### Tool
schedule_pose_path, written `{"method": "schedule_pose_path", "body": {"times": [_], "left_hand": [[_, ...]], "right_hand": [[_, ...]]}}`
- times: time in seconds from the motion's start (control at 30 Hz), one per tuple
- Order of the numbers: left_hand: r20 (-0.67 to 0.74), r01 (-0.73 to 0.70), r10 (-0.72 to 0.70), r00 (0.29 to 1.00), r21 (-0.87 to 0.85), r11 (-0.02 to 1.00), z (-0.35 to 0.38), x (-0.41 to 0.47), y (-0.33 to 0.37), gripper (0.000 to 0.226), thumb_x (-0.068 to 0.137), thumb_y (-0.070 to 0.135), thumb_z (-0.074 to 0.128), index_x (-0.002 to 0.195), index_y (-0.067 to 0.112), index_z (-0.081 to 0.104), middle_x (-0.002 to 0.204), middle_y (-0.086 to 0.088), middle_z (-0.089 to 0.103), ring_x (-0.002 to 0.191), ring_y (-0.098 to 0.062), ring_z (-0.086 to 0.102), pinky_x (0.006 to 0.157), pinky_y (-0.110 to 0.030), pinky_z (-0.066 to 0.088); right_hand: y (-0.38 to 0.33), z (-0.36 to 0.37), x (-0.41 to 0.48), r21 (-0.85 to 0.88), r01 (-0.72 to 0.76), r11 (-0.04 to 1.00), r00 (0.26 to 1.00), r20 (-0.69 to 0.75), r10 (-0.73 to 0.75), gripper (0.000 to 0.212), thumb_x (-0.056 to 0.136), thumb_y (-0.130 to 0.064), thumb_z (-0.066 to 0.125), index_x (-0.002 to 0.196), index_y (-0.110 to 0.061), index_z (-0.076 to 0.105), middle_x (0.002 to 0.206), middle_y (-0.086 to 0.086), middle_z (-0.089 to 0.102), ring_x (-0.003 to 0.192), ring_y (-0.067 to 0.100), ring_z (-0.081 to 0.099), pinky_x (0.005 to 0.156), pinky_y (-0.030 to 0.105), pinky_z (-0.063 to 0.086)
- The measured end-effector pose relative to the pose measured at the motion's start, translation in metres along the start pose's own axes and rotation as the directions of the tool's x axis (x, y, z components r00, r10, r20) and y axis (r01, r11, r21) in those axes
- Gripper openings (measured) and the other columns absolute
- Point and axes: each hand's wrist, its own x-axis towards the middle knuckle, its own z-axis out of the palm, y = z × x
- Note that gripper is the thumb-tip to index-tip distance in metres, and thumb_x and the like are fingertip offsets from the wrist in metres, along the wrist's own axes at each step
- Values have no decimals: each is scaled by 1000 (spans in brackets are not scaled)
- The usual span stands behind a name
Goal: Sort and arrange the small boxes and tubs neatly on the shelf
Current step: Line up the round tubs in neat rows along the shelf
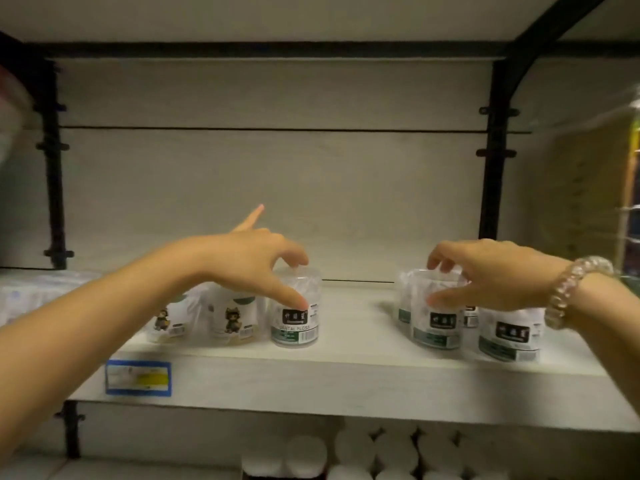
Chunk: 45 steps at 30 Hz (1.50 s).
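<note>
Showing left tub (295, 329), right tub (437, 329), clear, black-labelled, green-banded

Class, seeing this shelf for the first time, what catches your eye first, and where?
Two hands dominate the middle: the left hand pinches a clear dental floss tub at shelf centre, and the right hand, with a beaded bracelet at its wrist, grips a second tub in the group to the right. A blue price tag stands out on the white shelf edge, lower left.
</note>
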Motion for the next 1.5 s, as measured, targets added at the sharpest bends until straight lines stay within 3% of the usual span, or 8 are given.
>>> {"method": "schedule_pose_path", "body": {"times": [0.17, 0.6, 0.8, 0.93, 1.03, 1.13, 1.37, 1.5], "left_hand": [[25, -23, 24, 999, -22, 999, -3, 0, -3, 57, 79, 59, 54, 130, 34, 46, 129, 15, 56, 127, -4, 42, 113, -42, -20], [32, -61, 63, 997, -73, 995, -6, -4, -6, 60, 71, 69, 49, 124, 42, 48, 127, 19, 53, 129, -1, 38, 113, -39, -20], [-180, -164, 138, 974, -141, 976, -20, 11, 6, 75, 50, 86, 28, 111, 48, 48, 122, 26, 49, 121, 7, 42, 115, -30, -11], [-272, -270, 222, 936, -156, 950, -26, 34, 46, 75, 54, 80, 28, 111, 40, 55, 114, 22, 54, 113, 6, 48, 116, -27, 0], [-233, -319, 283, 930, -134, 938, -28, 60, 79, 51, 78, 64, 47, 116, 31, 56, 110, 18, 54, 114, -3, 51, 115, -28, 14], [-152, -341, 323, 934, -113, 933, -28, 92, 100, 37, 89, 40, 53, 121, 21, 56, 122, 7, 61, 113, -12, 53, 90, -19, 35], [290, -163, 161, 943, -17, 986, -12, 146, 106, 69, 87, 50, 51, 143, 14, 33, 144, -4, 43, 130, -22, 43, 107, -31, 32], [286, -169, 187, 940, -87, 982, -5, 151, 103, 72, 79, 54, 60, 136, 14, 41, 120, -7, 62, 99, -21, 60, 92, -32, 45]], "right_hand": [[-36, 0, 8, 116, 199, 973, 980, -45, -195, 52, 77, -52, 59, 123, -31, 45, 125, -9, 53, 105, 13, 54, 91, 33, 46], [-63, 3, 21, 148, 267, 952, 961, -107, -253, 67, 70, -68, 51, 123, -27, 50, 121, -4, 52, 94, 10, 50, 89, 30, 45], [27, -43, -31, 196, 18, 980, 954, -297, 42, 63, 73, -62, 39, 118, -20, 54, 116, -1, 57, 99, 14, 56, 85, 29, 49], [57, -25, -51, 167, -153, 974, 978, -116, 173, 79, 56, -72, 43, 118, -24, 52, 114, -6, 59, 97, 11, 57, 86, 27, 50], [58, -1, -49, 145, -148, 978, 984, -77, 160, 74, 60, -75, 48, 119, -30, 49, 112, -12, 54, 93, 7, 54, 85, 30, 51], [57, 16, -42, 169, -148, 974, 975, -143, 173, 65, 63, -73, 51, 115, -34, 46, 116, -10, 56, 92, 10, 57, 83, 36, 52], [71, 8, -55, 334, -109, 936, 952, -238, 195, 78, 47, -78, 53, 112, -36, 47, 107, -12, 59, 90, 9, 60, 80, 36, 55], [75, 1, -60, 394, -82, 916, 951, -244, 190, 76, 44, -76, 53, 110, -38, 47, 105, -13, 59, 88, 7, 60, 80, 34, 55]]}}
